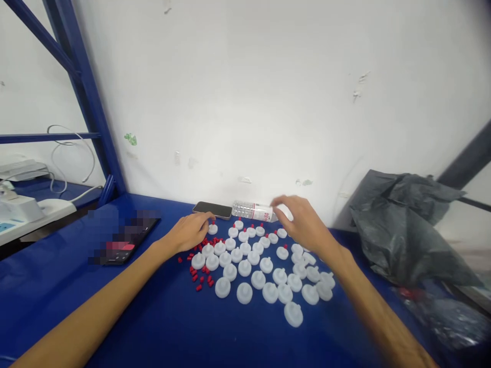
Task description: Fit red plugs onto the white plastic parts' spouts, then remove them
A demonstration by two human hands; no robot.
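White discs [244, 293]: spread before the back edge of the tabletop [169, 322].
Red caps [199, 288]: loose, left of them.
Left hand [188, 232]: at a red-capped disc [213, 230].
Right hand [301, 219]: near the bottle [249, 210].
Fingers [207, 216]: bent; I can't tell any grasp.

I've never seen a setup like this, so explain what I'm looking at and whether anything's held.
There's no machine: a person's bare left hand and right hand appear, seen from a head-worn camera. On the blue table lie round white pieces, some topped with red caps, and loose red caps. A phone and a clear bottle lie by the wall. The left hand is at a capped piece; the right hand is near the bottle. Whether either grips anything is unclear.
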